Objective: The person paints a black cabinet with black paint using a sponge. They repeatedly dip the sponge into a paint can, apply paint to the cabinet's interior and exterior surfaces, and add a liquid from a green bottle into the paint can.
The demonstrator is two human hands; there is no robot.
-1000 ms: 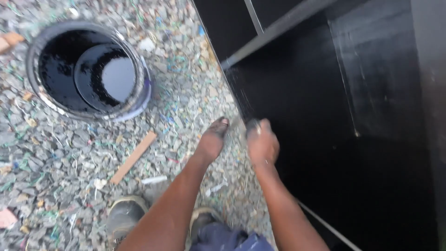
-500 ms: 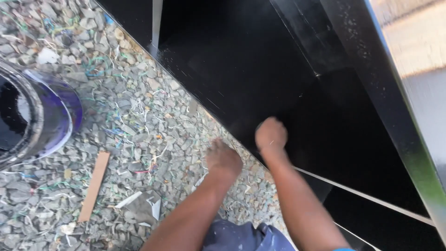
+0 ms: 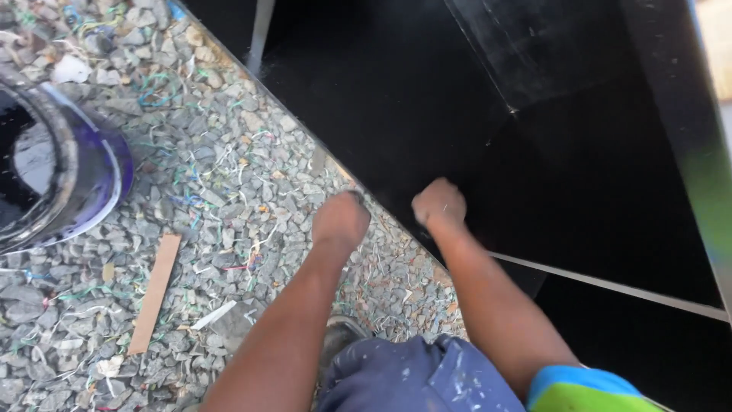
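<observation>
Both fists nearer the black cabinet (image 3: 457, 114) edge — right hand (image 3: 438, 204) clenched on it, left hand (image 3: 341, 220) beside.

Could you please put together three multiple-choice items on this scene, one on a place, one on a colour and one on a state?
1. Where does the right hand rest?
A. on the black cabinet
B. in the bucket
C. on the wooden strip

2. What colour is the bucket's outer wall?
A. red
B. purple
C. yellow

3. How is the left hand held?
A. gripping the bucket rim
B. closed, over the gravel
C. flat on the cabinet

Answers:
1 A, the fist sits on the black panel near its edge.
2 B, the wall shows purple around the black contents.
3 B, the fingers are curled under above the stones by the cabinet's edge; whether it holds anything cannot be told.
</observation>
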